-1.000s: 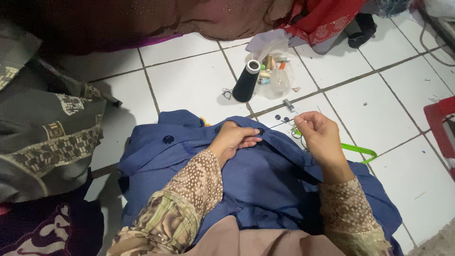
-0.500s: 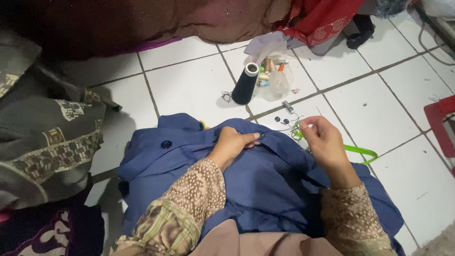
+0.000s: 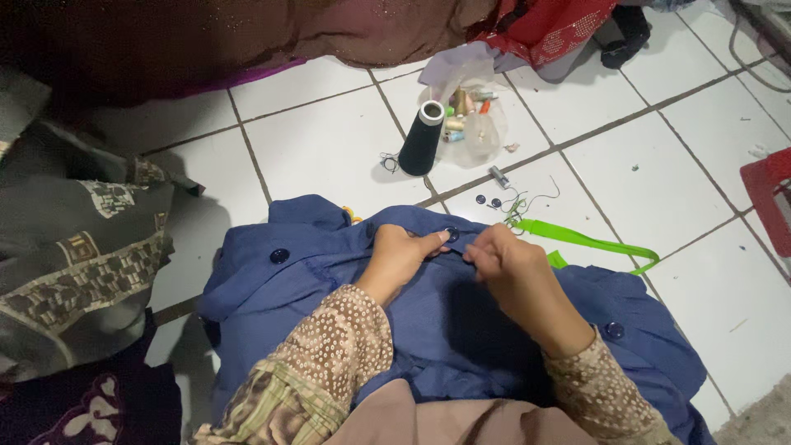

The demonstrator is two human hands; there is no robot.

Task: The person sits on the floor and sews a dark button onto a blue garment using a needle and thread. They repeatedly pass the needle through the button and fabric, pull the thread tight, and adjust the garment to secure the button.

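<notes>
White tiled floor (image 3: 329, 148) | blue garment (image 3: 461, 330) | both hands pinch button (image 3: 451, 234)

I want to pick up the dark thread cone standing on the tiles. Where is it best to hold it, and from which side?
Grip the dark thread cone around its wider lower body, coming from its left, over bare white tile. It stands upright, narrowing toward its pale top, and the clear bag of small spools crowds its right side.

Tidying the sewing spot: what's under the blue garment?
The blue garment lies across the person's lap and the white tiled floor. A green strap runs out from under its right edge. Anything else beneath is covered by the cloth.
</notes>
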